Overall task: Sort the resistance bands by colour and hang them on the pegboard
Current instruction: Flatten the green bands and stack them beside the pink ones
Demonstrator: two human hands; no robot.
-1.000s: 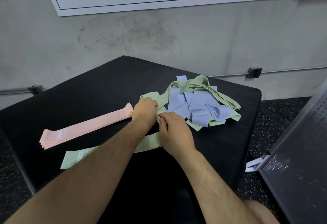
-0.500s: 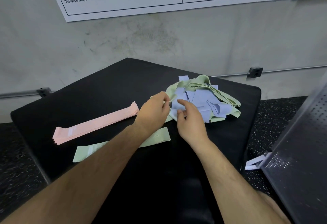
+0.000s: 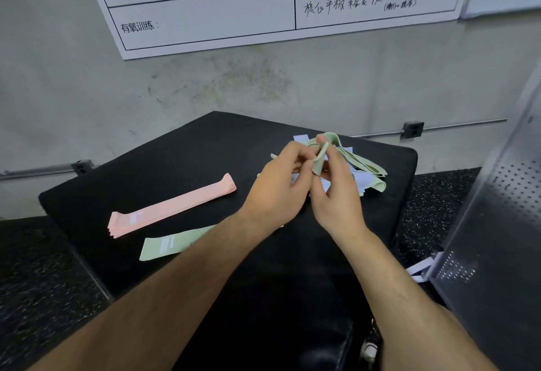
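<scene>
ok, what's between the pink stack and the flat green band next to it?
Nothing. The head view shows only a strip of bare black bench top between the pink stack and the flat green band.

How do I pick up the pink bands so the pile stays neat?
Probably pinch the pink bands near their middle from above, thumb at one long edge, fingers at the other. The stack lies flat and long on the black pad, and its near end is fanned, so lifting by an end might spread the layers.
</scene>
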